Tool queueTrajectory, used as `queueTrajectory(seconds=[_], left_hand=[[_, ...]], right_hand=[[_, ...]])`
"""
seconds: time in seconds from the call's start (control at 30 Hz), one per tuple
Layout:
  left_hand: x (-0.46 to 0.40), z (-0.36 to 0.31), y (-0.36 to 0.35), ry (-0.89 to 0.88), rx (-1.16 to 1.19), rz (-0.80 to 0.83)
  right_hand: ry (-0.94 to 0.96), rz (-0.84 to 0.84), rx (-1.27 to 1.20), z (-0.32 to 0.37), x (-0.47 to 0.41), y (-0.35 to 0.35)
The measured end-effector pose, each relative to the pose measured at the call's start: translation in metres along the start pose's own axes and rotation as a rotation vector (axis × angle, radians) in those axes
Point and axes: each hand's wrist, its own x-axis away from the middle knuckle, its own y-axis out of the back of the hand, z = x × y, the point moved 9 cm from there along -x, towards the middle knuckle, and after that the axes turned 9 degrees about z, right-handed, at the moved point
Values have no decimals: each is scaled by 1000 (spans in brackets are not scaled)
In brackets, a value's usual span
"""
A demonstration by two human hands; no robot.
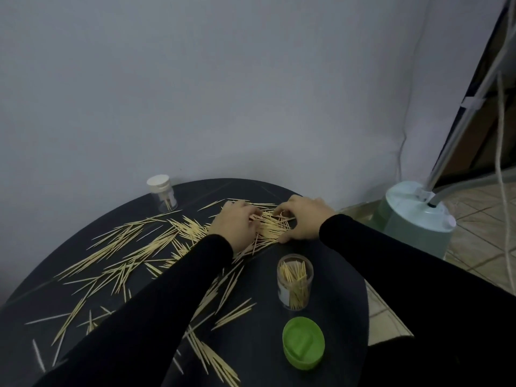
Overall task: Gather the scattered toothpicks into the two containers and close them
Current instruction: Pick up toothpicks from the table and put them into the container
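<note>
While hundreds of toothpicks lie strewn across the dark tabletop, the left hand and right hand rake a far-side heap together, fingers curled around it. Light, stiff and slippery, they look best bunched mid-length. 1 open container stands nearby beside its green lid; 1 capped container waits by the wall.

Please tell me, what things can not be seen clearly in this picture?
- Head view: fingertips of left hand and right hand are curled under; their grip on the toothpicks is hidden.
- Toothpick count in the far jar: too small.
- Table near edge: covered by sleeves.
</note>
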Motion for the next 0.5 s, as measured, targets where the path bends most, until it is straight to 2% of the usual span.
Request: queueTrajectory(seconds=[0.1,0.2,0.37,0.5], left_hand=[[-23,6,5,35,-56,3],[-43,14,2,55,-131,38],[-66,34,-8,125,-149,163],[-70,40,-12,95,-167,193]], right_hand=[[0,36,34,-3,-15,4],[-7,-10,39,-5,-32,11],[-26,5,86,-2,-57,1],[-6,14,104,2,-61,-4]])
